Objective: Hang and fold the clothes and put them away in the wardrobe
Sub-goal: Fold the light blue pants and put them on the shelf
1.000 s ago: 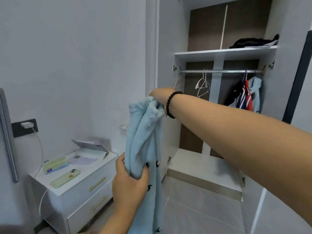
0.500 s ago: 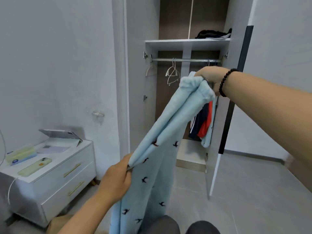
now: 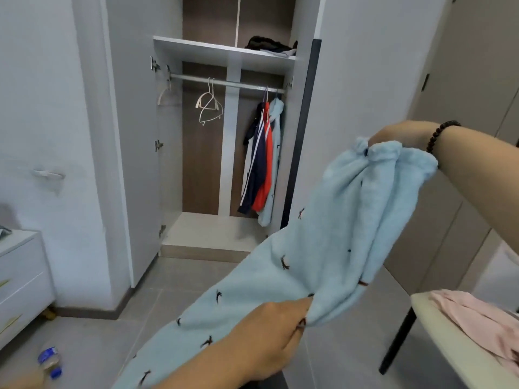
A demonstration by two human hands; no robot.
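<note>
The light blue fleece garment (image 3: 317, 248) stretches in the air before the open wardrobe (image 3: 224, 54), its gathered top bunched in the right hand (image 3: 398, 134), apparently pinched, its lower part gripped by the curled fingers of the left hand (image 3: 269, 335).

Soft, even daylight is filling the room, and no source is showing. Faint shadows are lying inside the wardrobe (image 3: 224, 130) under its shelf and beside the white drawer unit (image 3: 22, 276). Wide-angle distortion is bending vertical edges outward near the borders. Everything is looking slightly soft, and motion blur is smearing the bottle (image 3: 50, 360) lower left.
</note>
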